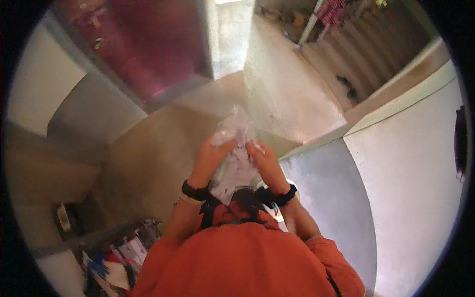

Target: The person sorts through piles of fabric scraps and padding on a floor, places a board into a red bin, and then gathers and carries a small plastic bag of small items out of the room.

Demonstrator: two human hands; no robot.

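Observation:
In front of my body I hold up a pale, crumpled cloth-like sheet (236,166), whitish with a faint lilac tint and small dark marks. Whether it is fabric or thin plastic I cannot tell. My left hand (210,152) grips its left edge, with the thumb pointing inward across it. On the opposite edge, my right hand (266,161) is closed round the same sheet. Part of the sheet rises beyond my hands, and the rest hangs down toward my body. Both wrists wear black bands.
A dark red door or curtain (148,44) stands ahead on the left, beside a pale pillar (231,39). Rightward runs a grey and white wall (405,163). Mixed clothes or bags (131,247) lie at lower left. Beyond a low ledge (396,99) is a ridged surface (361,54).

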